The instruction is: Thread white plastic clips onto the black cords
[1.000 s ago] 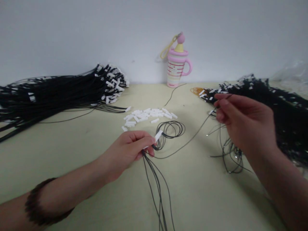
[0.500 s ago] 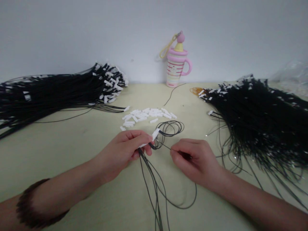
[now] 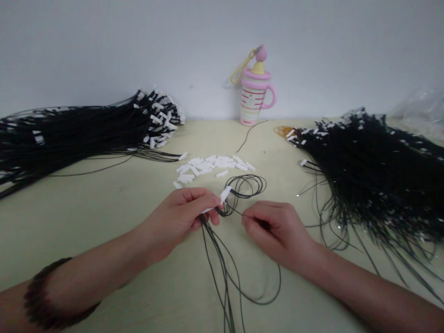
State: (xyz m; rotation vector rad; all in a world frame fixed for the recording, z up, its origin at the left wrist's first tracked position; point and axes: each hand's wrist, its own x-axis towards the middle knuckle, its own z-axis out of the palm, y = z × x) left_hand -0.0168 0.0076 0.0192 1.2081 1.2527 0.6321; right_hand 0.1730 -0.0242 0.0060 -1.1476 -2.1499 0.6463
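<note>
My left hand (image 3: 194, 208) pinches a small white connector housing (image 3: 226, 194) between thumb and fingers, with a second white housing partly hidden under the thumb. Black wires (image 3: 250, 186) loop out beyond the upper housing, and more black wires (image 3: 224, 268) hang from the hand toward the front. Just to the right, my right hand (image 3: 274, 226) is closed on a single thin black wire (image 3: 236, 211). This wire's far end is close to the white housing; whether it enters the housing is too small to tell. Loose white connector housings (image 3: 211, 165) lie in a pile behind my left hand.
A large bundle of black wires with white connectors (image 3: 104, 132) lies at the left. Another wire bundle (image 3: 378, 171) spreads at the right, its loose ends reaching toward my right forearm. A pink-lidded cup (image 3: 251, 99) stands against the wall, with a stray wire in front of it.
My right hand has moved slightly left, bringing the thin wire closer to the connector housing. My left hand has hardly moved.
</note>
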